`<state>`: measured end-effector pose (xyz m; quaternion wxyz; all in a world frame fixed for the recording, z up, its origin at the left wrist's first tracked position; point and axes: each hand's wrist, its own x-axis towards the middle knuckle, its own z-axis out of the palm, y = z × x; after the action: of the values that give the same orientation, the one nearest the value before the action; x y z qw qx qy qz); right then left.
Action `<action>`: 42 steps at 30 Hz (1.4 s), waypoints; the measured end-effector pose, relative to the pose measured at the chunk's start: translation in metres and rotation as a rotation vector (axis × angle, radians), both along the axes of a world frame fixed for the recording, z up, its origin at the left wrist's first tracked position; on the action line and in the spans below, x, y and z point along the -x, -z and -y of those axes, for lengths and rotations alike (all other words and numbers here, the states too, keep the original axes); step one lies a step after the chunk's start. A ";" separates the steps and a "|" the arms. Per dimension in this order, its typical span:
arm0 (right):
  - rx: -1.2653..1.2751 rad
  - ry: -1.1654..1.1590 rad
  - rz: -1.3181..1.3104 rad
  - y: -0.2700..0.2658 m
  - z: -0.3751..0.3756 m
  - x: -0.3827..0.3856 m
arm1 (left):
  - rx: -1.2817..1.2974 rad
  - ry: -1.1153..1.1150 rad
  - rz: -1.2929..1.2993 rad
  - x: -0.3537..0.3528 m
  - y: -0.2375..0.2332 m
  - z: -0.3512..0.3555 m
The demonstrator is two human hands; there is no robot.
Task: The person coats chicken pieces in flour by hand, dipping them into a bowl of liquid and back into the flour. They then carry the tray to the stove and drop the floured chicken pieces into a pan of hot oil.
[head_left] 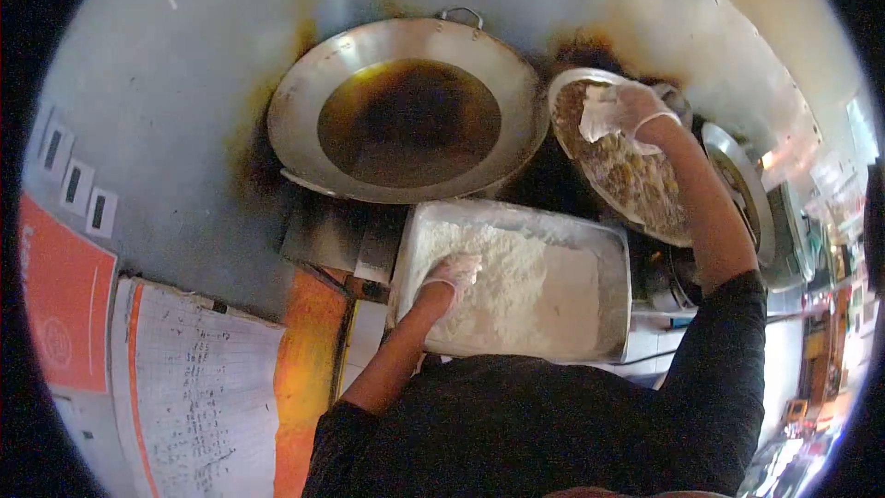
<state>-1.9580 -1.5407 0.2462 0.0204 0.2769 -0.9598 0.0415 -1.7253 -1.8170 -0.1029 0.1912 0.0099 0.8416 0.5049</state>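
In a clear plastic glove, my right hand (636,111) is above the right-hand frying pan (564,92). Its fingers grip a pale, flour-coated piece of food (599,115) whose exact kind I cannot make out. Pieces are frying under it in bubbling oil (636,180). My left hand (454,274), gloved too and dusted white, rests at the left side of a metal tray (616,267) of flour (507,281). Its fingers look loosely extended in the flour, with no piece visible in them.
A large wide pan (295,120) of dark oil (406,124) stands at the back left. Farther right is another pan (737,166), partly behind my right arm. Handwritten sheets (198,387) and an orange sign (64,300) lie at the left. A metal wall (212,46) rises behind.
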 end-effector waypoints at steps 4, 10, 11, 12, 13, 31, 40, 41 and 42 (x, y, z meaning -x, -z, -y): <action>0.257 0.077 0.255 0.056 0.009 0.056 | 0.233 -0.006 -0.301 -0.024 -0.050 -0.002; -0.177 0.089 -0.356 0.117 -0.001 0.123 | -0.022 -0.079 -0.228 -0.012 -0.002 0.007; -0.257 0.086 -0.435 0.116 -0.008 0.139 | -0.038 -0.092 -0.145 -0.011 -0.016 0.007; -0.519 0.084 -0.194 0.054 0.023 0.103 | 0.042 -0.073 -0.062 -0.008 -0.037 0.006; -0.633 0.066 -0.153 0.030 0.036 0.088 | 0.120 -0.051 0.025 -0.004 -0.047 0.007; -0.125 -0.194 0.842 0.247 -0.044 -0.234 | 0.556 0.506 0.370 -0.041 -0.015 0.011; 0.004 -0.201 0.938 0.324 0.038 -0.251 | -0.344 0.403 0.373 -0.034 0.121 -0.053; 0.004 -0.205 0.906 0.337 0.041 -0.251 | -0.538 0.211 0.516 -0.035 0.101 -0.070; 0.095 -0.190 0.914 0.309 0.047 -0.251 | -0.729 0.010 0.657 -0.034 0.092 -0.081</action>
<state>-1.7073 -1.5875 -0.0630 -0.3956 0.3157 -0.8378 0.2047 -1.6912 -1.7364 -0.1953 0.4331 -0.0795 0.5054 0.7421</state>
